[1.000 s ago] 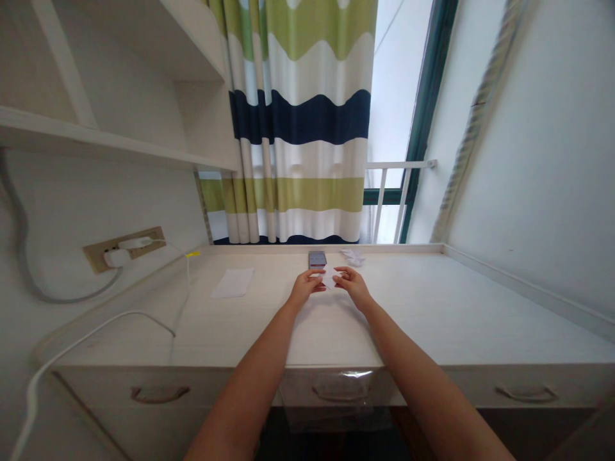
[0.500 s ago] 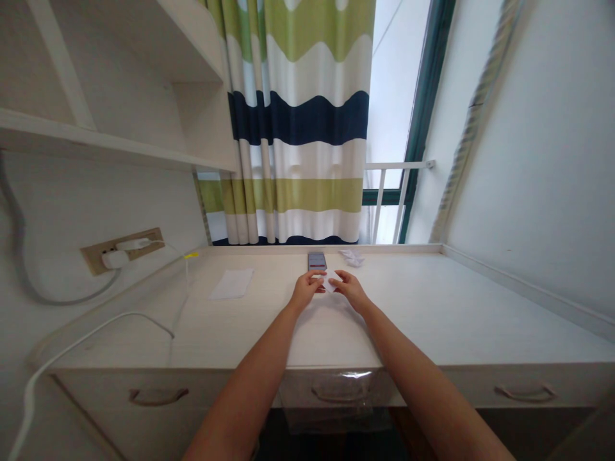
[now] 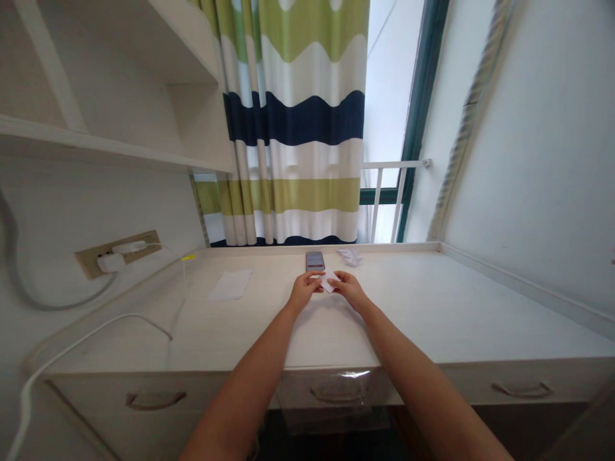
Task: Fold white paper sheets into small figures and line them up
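A small folded piece of white paper (image 3: 328,282) is held between my two hands, above the middle of the desk. My left hand (image 3: 303,288) pinches its left side with thumb and fingers. On the other side, my right hand (image 3: 350,288) grips the right edge the same way. Just beyond the paper lies a phone (image 3: 315,260) with its screen lit. Crumpled or folded white paper (image 3: 350,257) rests to the right of the phone. Farther left, a flat stack or sheet of white paper (image 3: 230,285) lies on the desk.
The white desk (image 3: 456,307) has a raised rim along the back and sides. A white cable (image 3: 120,317) crosses its left end from the wall socket (image 3: 115,254). Shelving (image 3: 120,147) overhangs at upper left. A curtain (image 3: 293,166) hangs behind the desk.
The view has shifted very slightly. Both hands keep their hold on the paper, and its tilt between the fingers differs a little.
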{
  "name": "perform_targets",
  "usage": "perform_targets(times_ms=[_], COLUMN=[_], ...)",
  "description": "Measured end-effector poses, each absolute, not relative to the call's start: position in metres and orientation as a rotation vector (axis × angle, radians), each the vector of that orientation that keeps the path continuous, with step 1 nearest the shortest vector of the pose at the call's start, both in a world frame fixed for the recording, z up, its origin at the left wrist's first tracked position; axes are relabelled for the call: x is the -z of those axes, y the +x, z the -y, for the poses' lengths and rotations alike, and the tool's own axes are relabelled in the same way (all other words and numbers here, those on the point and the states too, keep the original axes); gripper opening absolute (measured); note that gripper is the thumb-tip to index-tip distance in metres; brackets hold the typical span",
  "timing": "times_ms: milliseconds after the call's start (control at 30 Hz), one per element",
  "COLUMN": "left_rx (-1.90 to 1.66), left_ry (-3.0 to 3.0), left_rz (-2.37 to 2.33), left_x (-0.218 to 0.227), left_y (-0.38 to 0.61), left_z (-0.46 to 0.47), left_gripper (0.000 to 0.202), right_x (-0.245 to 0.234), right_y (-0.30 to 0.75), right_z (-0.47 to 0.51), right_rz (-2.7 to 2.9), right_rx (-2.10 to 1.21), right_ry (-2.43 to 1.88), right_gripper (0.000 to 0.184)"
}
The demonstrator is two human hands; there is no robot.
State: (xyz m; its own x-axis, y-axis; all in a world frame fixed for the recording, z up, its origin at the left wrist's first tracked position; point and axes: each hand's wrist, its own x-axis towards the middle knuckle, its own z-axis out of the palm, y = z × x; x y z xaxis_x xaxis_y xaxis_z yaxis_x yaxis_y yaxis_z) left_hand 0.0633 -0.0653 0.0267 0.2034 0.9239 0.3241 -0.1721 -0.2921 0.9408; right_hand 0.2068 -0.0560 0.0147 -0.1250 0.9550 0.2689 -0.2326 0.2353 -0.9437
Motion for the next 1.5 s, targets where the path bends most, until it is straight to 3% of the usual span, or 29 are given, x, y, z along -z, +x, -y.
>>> perform_targets(times_ms=[367,633,833,1500], left_rx=[-1.351,-1.421,-1.428,-1.36], left_ry=[1.368,1.388,1.367,1.454], left_rz=[-0.804,-0.813,-0.861,-0.88], left_x=[-0.022,-0.021,-0.021,-0.02], left_y=[0.061,0.06,0.059,0.054], left_z=[0.059,0.057,0.055,0.052], left_gripper=[0.032,0.031,0.025,0.028], right_x=[-0.016,-0.021,-0.021,-0.024], right_y=[0.208,0.205,0.205,0.209], right_z=[0.056,0.062,0.06,0.058], right_rz=[1.237,1.303,1.334,1.37], right_rx=[-1.201,-1.165,-1.111,-1.021], right_ry=[-0.815,-0.735,-0.727,-0.901], right_gripper=[0.027,0.039,0.029,0.029])
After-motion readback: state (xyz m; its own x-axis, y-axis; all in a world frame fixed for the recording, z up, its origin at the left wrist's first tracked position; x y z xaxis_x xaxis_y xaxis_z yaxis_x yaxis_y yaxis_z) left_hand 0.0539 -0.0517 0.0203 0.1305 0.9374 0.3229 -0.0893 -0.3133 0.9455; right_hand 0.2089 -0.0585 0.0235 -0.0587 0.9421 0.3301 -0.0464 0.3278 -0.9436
